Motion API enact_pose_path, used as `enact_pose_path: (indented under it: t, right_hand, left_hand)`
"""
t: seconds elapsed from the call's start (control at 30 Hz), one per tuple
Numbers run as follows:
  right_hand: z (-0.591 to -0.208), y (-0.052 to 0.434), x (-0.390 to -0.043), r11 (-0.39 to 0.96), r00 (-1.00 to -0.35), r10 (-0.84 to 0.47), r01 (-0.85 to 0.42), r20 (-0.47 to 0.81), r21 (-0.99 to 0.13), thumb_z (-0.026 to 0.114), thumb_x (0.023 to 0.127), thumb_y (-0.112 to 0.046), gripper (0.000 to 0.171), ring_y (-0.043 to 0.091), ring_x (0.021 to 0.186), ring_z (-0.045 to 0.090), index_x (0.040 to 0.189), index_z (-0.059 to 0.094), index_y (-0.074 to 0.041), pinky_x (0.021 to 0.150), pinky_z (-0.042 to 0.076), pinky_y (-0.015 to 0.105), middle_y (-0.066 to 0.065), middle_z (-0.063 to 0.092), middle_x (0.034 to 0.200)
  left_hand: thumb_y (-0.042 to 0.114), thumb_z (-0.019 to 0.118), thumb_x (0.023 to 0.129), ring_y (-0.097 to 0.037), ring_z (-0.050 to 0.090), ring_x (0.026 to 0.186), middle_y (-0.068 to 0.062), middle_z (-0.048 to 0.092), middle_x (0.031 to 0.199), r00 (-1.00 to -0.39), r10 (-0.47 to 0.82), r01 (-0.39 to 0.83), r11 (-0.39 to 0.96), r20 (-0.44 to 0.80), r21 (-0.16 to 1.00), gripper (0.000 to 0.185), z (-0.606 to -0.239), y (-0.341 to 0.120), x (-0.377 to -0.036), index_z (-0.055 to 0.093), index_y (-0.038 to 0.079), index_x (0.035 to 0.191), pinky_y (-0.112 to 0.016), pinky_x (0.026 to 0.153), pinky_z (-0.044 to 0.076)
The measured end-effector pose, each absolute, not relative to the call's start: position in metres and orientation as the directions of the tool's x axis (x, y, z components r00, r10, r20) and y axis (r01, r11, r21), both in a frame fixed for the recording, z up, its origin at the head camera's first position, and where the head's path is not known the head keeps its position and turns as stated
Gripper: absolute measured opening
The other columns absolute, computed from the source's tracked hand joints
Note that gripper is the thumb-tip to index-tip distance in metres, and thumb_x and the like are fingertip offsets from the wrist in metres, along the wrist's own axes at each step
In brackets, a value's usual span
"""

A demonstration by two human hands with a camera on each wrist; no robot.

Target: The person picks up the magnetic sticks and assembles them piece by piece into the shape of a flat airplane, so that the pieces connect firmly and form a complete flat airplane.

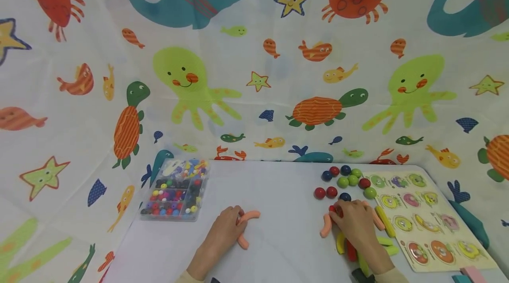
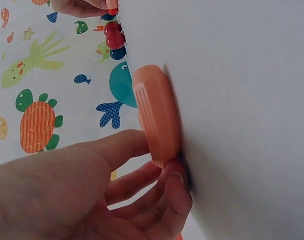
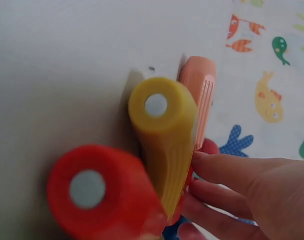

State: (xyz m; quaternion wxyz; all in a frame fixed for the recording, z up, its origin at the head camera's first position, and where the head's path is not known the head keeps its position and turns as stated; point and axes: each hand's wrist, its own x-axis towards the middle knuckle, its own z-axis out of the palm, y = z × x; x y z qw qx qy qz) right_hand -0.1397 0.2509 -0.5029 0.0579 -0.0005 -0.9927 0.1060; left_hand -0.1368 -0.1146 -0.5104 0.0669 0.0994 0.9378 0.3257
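Pale sleeves (image 1: 389,276) poke in at the near edge of the white worktop (image 1: 284,258), with a pink block (image 1: 473,274) and a teal block (image 1: 461,279) over in the near right corner. Left hand (image 1: 224,230) has its fingers curled and is gripping the end of a curved orange stick (image 1: 251,215), roughly mid-worktop; another orange piece (image 1: 243,242) pokes out on the near side of that hand. Right hand (image 1: 355,221), well apart from it, seems to be pinching a little red piece (image 1: 332,208), mostly hidden by the fingers. Just left of that hand lies one more bendy orange piece (image 1: 326,225). Under and around the right wrist there's a bunch of sticks, incl. a yellow stick (image 3: 167,135) and a red stick (image 3: 101,190) with pale round spots on their ends. Red, blue and green balls (image 1: 353,180) sit on the far side, near a food picture board (image 1: 421,267) at right. Far left is a clear bead box (image 1: 169,218), and behind everything hangs a sea-creature cloth (image 1: 278,62).
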Motion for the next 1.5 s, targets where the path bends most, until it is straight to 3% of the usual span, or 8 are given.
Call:
enact_pose_path:
  t: [0.3, 0.63, 0.9, 1.1, 1.3, 1.5]
  right_hand:
    - [-0.504, 0.249, -0.141, 0.987, -0.993, -0.014, -0.033, 0.121, -0.16, 0.088, 0.078, -0.035, 0.039, 0.034, 0.088, 0.059, 0.101, 0.073, -0.008, 0.083, 0.037, 0.051, 0.006, 0.069, 0.078]
    - [-0.505, 0.243, -0.146, 0.969, -0.977, -0.012, -0.065, 0.214, -0.24, 0.087, 0.079, -0.022, 0.035, 0.028, 0.08, 0.065, 0.106, 0.074, -0.004, 0.089, 0.043, 0.059, 0.009, 0.074, 0.084]
    - [-0.496, 0.226, -0.15, 0.928, -0.98, -0.028, -0.098, 0.195, -0.36, 0.083, 0.084, -0.016, 0.04, 0.033, 0.1, 0.067, 0.12, 0.071, -0.005, 0.097, 0.049, 0.059, 0.015, 0.074, 0.113]
    - [-0.497, 0.201, -0.154, 0.884, -0.978, -0.107, -0.176, 0.179, -0.432, 0.082, 0.085, -0.012, 0.035, 0.024, 0.1, 0.066, 0.118, 0.073, -0.011, 0.092, 0.057, 0.046, 0.007, 0.074, 0.111]
    - [-0.503, 0.164, -0.155, 0.86, -0.946, -0.228, -0.306, 0.23, -0.409, 0.086, 0.08, -0.012, 0.031, 0.017, 0.096, 0.069, 0.11, 0.076, -0.015, 0.087, 0.059, 0.035, 0.0, 0.076, 0.102]
    - [-0.509, 0.136, -0.154, 0.821, -0.894, -0.36, -0.439, 0.267, -0.364, 0.087, 0.079, -0.012, 0.029, 0.015, 0.093, 0.07, 0.106, 0.077, -0.016, 0.085, 0.058, 0.036, -0.002, 0.077, 0.1]
  left_hand:
    - [0.015, 0.066, 0.094, -0.015, 0.043, 0.071, 0.0, 0.048, 0.075, -0.971, 0.237, 0.157, 0.761, -0.045, 0.629, 0.01, -0.508, -0.115, -0.137, 0.062, 0.007, 0.097, -0.031, 0.065, 0.037]
    - [0.015, 0.067, 0.094, -0.014, 0.046, 0.073, 0.001, 0.05, 0.076, -0.97, 0.24, 0.163, 0.752, -0.035, 0.638, 0.009, -0.507, -0.115, -0.136, 0.062, 0.008, 0.097, -0.031, 0.066, 0.039]
    - [0.016, 0.067, 0.095, -0.014, 0.046, 0.073, 0.002, 0.05, 0.077, -0.972, 0.232, 0.159, 0.757, -0.033, 0.634, 0.009, -0.509, -0.115, -0.136, 0.062, 0.009, 0.096, -0.031, 0.067, 0.04]
    - [0.015, 0.067, 0.094, -0.014, 0.044, 0.072, 0.001, 0.049, 0.076, -0.971, 0.237, 0.168, 0.754, -0.025, 0.635, 0.009, -0.508, -0.115, -0.136, 0.061, 0.009, 0.095, -0.031, 0.066, 0.038]
    - [0.015, 0.069, 0.093, -0.013, 0.044, 0.071, 0.001, 0.047, 0.075, -0.972, 0.232, 0.161, 0.755, -0.029, 0.635, 0.01, -0.508, -0.115, -0.136, 0.061, 0.009, 0.095, -0.029, 0.064, 0.037]
    - [0.015, 0.07, 0.092, -0.013, 0.043, 0.069, 0.001, 0.047, 0.074, -0.971, 0.236, 0.166, 0.746, -0.023, 0.645, 0.011, -0.509, -0.115, -0.135, 0.061, 0.009, 0.094, -0.029, 0.063, 0.036]
